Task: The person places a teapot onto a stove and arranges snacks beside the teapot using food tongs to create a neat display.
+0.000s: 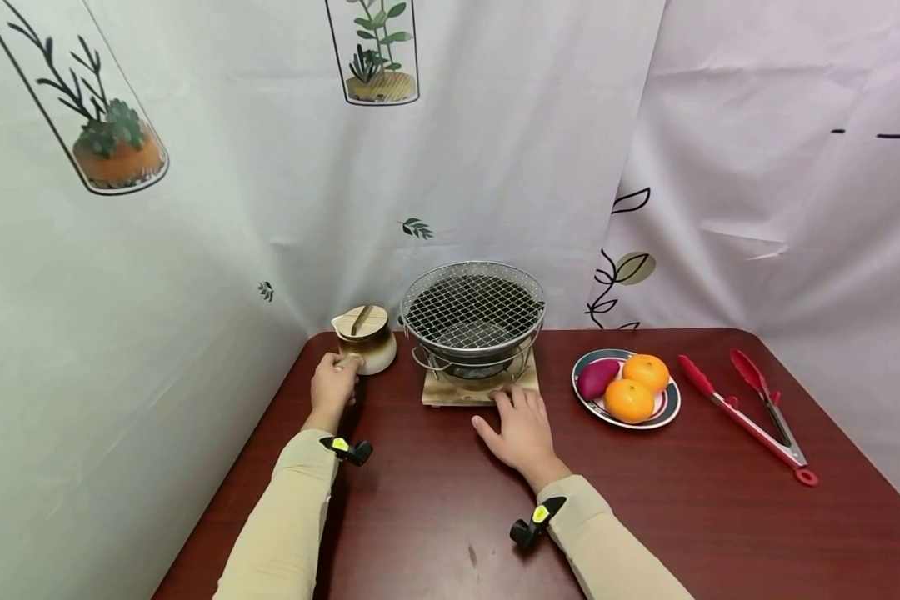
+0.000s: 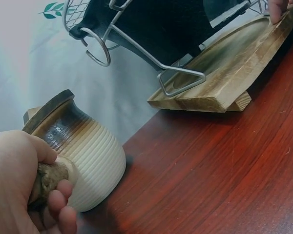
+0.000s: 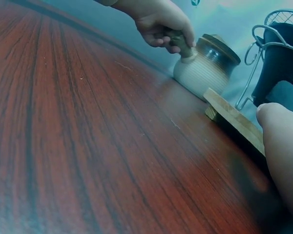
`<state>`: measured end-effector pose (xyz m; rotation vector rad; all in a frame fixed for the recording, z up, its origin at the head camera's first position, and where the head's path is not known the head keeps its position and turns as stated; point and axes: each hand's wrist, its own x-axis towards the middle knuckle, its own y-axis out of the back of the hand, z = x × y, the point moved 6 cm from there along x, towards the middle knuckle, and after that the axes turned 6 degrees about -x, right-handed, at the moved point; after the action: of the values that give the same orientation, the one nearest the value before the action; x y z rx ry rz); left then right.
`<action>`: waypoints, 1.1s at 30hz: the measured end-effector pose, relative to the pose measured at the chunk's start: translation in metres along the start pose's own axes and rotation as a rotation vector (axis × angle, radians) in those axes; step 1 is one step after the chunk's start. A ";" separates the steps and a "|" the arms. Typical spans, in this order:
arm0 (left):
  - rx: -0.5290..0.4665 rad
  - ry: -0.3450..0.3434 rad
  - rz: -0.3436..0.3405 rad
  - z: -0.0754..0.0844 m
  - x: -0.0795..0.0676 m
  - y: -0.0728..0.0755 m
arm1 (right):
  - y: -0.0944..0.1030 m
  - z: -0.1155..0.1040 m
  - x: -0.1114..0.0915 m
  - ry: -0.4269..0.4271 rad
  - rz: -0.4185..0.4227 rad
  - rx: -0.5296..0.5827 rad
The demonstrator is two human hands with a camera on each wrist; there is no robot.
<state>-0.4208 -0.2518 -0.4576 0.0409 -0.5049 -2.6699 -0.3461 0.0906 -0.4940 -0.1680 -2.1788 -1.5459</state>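
A small ceramic teapot (image 1: 377, 355), cream below and brown above with a wooden lid (image 1: 372, 322), stands upright at the table's far left. My left hand (image 1: 333, 390) grips its stubby side handle (image 2: 50, 181), thumb and fingers curled round it. A round tabletop grill (image 1: 474, 313) with a wire mesh top sits on a wooden base board (image 1: 441, 393), right of the teapot. My right hand (image 1: 523, 429) touches the front edge of that board with its fingertips, the fingers loosely extended and the thumb spread to the left. In the right wrist view only part of this hand shows.
Right of the grill, a plate (image 1: 672, 405) with a dark rim holds two oranges (image 1: 630, 401) and a purple sweet potato (image 1: 597, 379). Red-tipped tongs (image 1: 757, 429) lie spread near the right table edge. White curtains (image 1: 495, 150) hang behind and beside the reddish-brown table (image 1: 420, 517).
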 end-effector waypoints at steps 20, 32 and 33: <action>0.068 -0.148 0.182 0.004 -0.004 0.004 | 0.006 -0.004 -0.003 0.012 0.045 0.009; 0.067 -0.154 0.210 0.004 -0.005 0.007 | 0.003 -0.003 -0.003 0.012 0.044 0.014; 0.067 -0.157 0.212 0.004 -0.005 0.007 | 0.003 -0.003 -0.003 0.013 0.046 0.015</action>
<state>-0.4136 -0.2543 -0.4510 -0.1934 -0.6119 -2.4593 -0.3415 0.0898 -0.4919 -0.2016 -2.1612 -1.5013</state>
